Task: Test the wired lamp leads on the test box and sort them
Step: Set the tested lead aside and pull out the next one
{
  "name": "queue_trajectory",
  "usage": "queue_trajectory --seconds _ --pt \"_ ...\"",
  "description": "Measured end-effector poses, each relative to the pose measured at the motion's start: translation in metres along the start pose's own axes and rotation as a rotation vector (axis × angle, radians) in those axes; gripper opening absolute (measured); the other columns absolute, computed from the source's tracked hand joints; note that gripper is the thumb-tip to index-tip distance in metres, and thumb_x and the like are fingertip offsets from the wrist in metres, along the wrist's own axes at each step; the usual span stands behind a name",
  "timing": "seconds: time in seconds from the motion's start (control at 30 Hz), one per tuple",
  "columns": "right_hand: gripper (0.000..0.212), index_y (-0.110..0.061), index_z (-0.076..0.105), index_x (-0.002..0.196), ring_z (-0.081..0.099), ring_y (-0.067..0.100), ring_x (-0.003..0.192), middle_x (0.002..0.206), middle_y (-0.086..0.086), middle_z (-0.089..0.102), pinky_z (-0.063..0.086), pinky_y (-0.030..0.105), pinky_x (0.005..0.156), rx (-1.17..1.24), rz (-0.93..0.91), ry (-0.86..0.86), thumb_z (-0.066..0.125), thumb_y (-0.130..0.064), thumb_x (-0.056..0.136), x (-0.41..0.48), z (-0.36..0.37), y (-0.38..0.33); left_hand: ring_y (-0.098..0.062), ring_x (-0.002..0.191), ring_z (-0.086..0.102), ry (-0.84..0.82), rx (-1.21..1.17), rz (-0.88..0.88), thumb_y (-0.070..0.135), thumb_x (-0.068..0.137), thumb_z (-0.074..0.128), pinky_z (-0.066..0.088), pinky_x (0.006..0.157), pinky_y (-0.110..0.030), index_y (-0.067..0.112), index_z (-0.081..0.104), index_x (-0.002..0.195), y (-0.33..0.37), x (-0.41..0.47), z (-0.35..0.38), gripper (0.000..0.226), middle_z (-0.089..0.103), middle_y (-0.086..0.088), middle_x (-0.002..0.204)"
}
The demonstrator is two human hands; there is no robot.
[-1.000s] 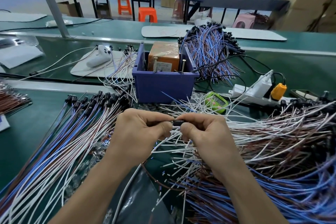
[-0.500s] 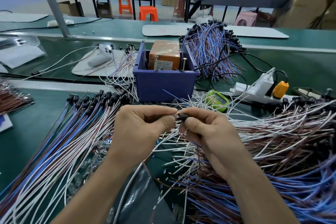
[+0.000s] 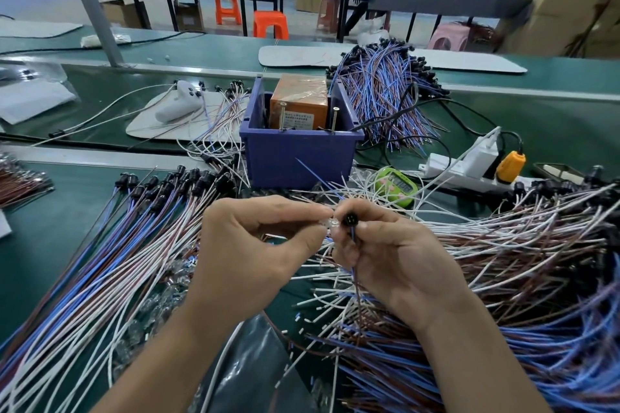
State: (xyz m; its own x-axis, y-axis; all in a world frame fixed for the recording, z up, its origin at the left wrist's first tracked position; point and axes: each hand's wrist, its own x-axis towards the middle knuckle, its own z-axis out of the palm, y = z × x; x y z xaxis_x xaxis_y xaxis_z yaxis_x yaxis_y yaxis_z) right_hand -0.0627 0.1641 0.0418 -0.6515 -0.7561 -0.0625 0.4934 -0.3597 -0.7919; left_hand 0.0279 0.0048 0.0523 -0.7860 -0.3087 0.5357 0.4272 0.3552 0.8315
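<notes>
My right hand [image 3: 389, 261] pinches a black lamp socket [image 3: 347, 221] whose blue and brown leads hang down past the palm. My left hand [image 3: 255, 255] pinches a small clear bulb [image 3: 330, 222] right beside the socket's open face. Both hands hover above the green table, in front of the blue bin [image 3: 298, 157] that holds the orange test box [image 3: 298, 103] with two upright screws at its front. Sorted leads with black sockets [image 3: 110, 245] fan out on the left. A big loose pile of leads [image 3: 503, 278] lies on the right.
Another bundle of blue and brown leads [image 3: 382, 94] lies behind the bin. A green timer [image 3: 396, 186], a white power strip [image 3: 469, 168] with an orange plug and a white handheld tool [image 3: 177, 104] on a pad sit nearby. Clear bulbs [image 3: 161, 305] lie scattered under the left wires.
The hands have risen slightly and the socket has turned its open end toward me. The clear bulb now shows between the fingertips of my left hand, next to the socket.
</notes>
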Motion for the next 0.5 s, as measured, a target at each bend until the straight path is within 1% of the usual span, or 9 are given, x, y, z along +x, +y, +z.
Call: queue_trajectory --seconds 0.1,0.17,0.2,0.3,0.37,0.43,0.5 --pt "0.021 -0.009 0.08 0.082 0.063 0.013 0.069 0.076 0.01 0.068 0.044 0.02 0.062 -0.028 -0.021 0.028 0.066 -0.005 0.067 0.0017 0.001 0.0016 -0.007 0.08 0.077 -0.008 0.027 0.038 0.009 0.076 0.085 0.057 0.071 -0.015 0.029 0.081 0.093 0.0006 -0.0007 0.0011 0.026 0.079 0.016 0.088" --pt "0.023 -0.009 0.081 0.081 0.061 0.014 0.067 0.075 0.01 0.069 0.043 0.019 0.058 -0.068 -0.036 0.052 0.068 -0.005 0.063 0.0027 0.0027 0.0028 -0.007 0.08 0.077 -0.009 0.078 0.074 0.019 0.078 0.083 0.058 0.071 -0.016 0.029 0.081 0.094 -0.0003 -0.0006 0.0006 0.02 0.079 0.016 0.089" --pt "0.024 -0.009 0.081 0.081 0.058 0.015 0.066 0.075 0.011 0.069 0.042 0.018 0.056 -0.087 -0.04 0.068 0.068 -0.002 0.062 0.0033 0.0034 0.0033 -0.006 0.08 0.076 -0.005 0.12 0.091 0.021 0.078 0.082 0.057 0.072 -0.016 0.028 0.081 0.094 -0.0007 -0.0006 0.0006 0.018 0.079 0.017 0.09" --pt "0.028 -0.007 0.081 0.082 0.05 0.021 0.069 0.073 0.015 0.068 0.041 0.017 0.052 -0.142 -0.049 0.132 0.068 0.005 0.061 0.0045 0.0044 0.0037 -0.002 0.08 0.075 0.031 0.239 0.108 0.012 0.078 0.083 0.055 0.073 -0.013 0.024 0.084 0.093 -0.0037 -0.0009 0.0014 0.019 0.079 0.018 0.089" --pt "0.028 -0.007 0.082 0.083 0.046 0.024 0.071 0.072 0.016 0.068 0.039 0.017 0.051 -0.192 -0.06 0.175 0.065 0.005 0.065 0.0048 0.0047 0.004 0.001 0.081 0.075 0.048 0.284 0.109 0.006 0.078 0.083 0.054 0.074 -0.011 0.023 0.084 0.094 -0.0055 -0.001 0.0006 0.023 0.078 0.019 0.089" --pt "0.032 -0.008 0.082 0.085 0.047 0.023 0.069 0.072 0.016 0.069 0.037 0.019 0.052 -0.257 -0.087 0.199 0.06 0.013 0.074 0.0046 0.0063 0.0052 0.003 0.083 0.074 0.049 0.328 0.126 0.003 0.078 0.085 0.053 0.076 -0.01 0.022 0.084 0.096 -0.0069 -0.0009 -0.0006 0.027 0.078 0.019 0.091" --pt "0.035 -0.012 0.083 0.085 0.05 0.017 0.063 0.071 0.015 0.07 0.035 0.02 0.054 -0.342 -0.126 0.212 0.06 0.014 0.08 0.0033 0.0083 0.0069 0.004 0.085 0.073 0.044 0.358 0.138 0.001 0.078 0.086 0.054 0.077 -0.009 0.022 0.084 0.097 -0.0083 -0.0011 -0.0015 0.028 0.078 0.019 0.093"
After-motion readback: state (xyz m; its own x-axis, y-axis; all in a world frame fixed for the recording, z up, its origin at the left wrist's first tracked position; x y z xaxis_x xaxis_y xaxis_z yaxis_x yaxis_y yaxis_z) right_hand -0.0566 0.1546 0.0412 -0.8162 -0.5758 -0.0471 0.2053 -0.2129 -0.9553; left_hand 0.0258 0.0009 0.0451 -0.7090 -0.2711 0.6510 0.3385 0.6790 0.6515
